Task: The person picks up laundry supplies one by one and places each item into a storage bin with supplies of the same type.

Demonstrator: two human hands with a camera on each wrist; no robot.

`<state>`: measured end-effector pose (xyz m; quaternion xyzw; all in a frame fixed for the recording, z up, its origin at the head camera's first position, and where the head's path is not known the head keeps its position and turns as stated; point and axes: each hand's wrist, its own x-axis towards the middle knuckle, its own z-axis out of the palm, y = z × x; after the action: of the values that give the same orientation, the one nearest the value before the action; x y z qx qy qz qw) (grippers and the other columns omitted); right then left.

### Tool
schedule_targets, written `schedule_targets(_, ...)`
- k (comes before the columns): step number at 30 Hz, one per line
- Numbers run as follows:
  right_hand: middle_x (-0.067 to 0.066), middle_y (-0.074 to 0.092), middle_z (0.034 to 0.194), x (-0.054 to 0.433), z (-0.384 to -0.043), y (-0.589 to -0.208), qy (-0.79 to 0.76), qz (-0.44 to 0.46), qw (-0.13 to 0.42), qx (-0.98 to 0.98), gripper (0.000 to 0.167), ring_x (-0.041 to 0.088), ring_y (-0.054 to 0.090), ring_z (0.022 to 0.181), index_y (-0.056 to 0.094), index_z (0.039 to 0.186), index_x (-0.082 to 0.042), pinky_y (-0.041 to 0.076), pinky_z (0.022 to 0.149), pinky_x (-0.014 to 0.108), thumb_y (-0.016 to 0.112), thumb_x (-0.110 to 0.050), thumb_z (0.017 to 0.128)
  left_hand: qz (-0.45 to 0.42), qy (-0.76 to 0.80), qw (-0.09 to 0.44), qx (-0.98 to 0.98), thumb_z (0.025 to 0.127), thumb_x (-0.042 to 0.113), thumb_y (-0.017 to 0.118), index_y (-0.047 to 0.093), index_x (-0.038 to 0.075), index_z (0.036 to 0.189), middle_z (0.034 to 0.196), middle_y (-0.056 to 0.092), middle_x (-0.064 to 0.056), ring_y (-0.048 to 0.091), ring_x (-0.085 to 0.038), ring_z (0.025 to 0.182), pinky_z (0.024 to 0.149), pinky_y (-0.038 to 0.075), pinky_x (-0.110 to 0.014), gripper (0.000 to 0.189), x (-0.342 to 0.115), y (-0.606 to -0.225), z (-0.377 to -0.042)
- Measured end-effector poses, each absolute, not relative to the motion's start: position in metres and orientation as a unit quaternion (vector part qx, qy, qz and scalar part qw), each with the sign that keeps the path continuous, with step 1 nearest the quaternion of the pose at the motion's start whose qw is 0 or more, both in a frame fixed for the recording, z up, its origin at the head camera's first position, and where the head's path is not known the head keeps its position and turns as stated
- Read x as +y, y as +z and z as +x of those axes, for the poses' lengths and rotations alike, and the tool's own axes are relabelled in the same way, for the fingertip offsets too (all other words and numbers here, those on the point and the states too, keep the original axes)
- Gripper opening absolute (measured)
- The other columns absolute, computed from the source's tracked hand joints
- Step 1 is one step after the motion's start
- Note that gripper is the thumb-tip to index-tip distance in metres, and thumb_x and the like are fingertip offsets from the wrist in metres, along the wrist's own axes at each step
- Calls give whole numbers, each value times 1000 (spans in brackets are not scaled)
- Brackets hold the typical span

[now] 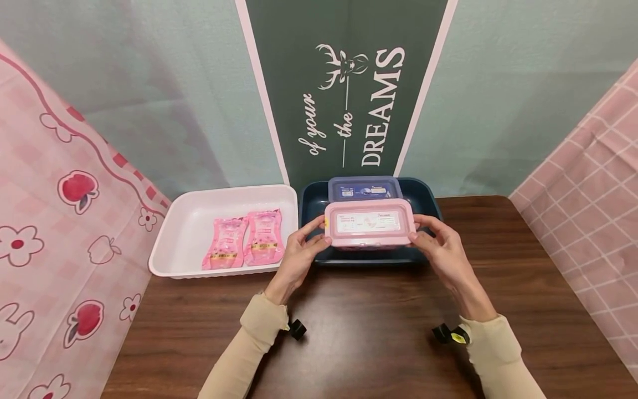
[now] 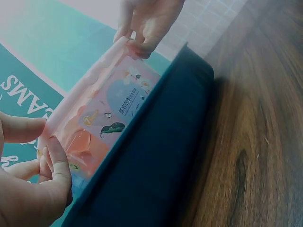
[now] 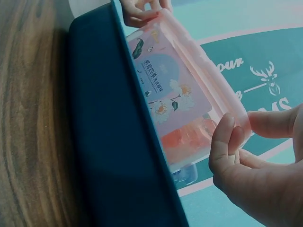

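Both hands hold a pink lidded box [image 1: 369,223] by its two short ends, over the dark blue tray [image 1: 369,256]. My left hand [image 1: 297,252] pinches the left end of its rim, and my right hand [image 1: 442,246] pinches the right end. Through the clear side of the pink box [image 3: 165,90], the wrist views show pink-orange pods and a flowered label. Behind it in the same tray lies a blue-lidded box [image 1: 365,189], partly covered by the pink one. How far the pink box stands above the tray floor is hidden.
Left of the blue tray stands a white tray [image 1: 179,233] with two pink pouches [image 1: 242,239] in it. Both trays sit at the back of a brown wooden table [image 1: 359,327], against a green cloth [image 1: 209,111]. Pink patterned cloths hang at both sides.
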<state>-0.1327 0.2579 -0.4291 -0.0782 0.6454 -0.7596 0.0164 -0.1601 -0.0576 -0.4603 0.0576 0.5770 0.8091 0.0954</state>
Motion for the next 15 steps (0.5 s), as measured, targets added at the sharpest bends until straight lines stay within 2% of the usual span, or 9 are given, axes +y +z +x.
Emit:
schedule_targets(8, 6, 57, 127, 259, -137, -437, -718, -57, 28, 693, 42, 8, 69, 94, 47, 143, 12, 60, 92, 16, 61, -5, 108, 41, 785, 98, 611, 96, -10, 67, 54, -4, 153, 139, 53, -15, 66, -12, 100, 88, 58, -17, 59, -57, -466, -166)
schedule_targets(15, 4, 56, 123, 259, -142, -443, -690, -42, 17, 723, 42, 6, 70, 88, 46, 142, 17, 61, 86, 16, 60, -3, 107, 41, 747, 98, 657, 95, -6, 70, 56, -2, 151, 135, 56, -16, 65, -15, 102, 84, 56, -17, 58, -57, -461, -167)
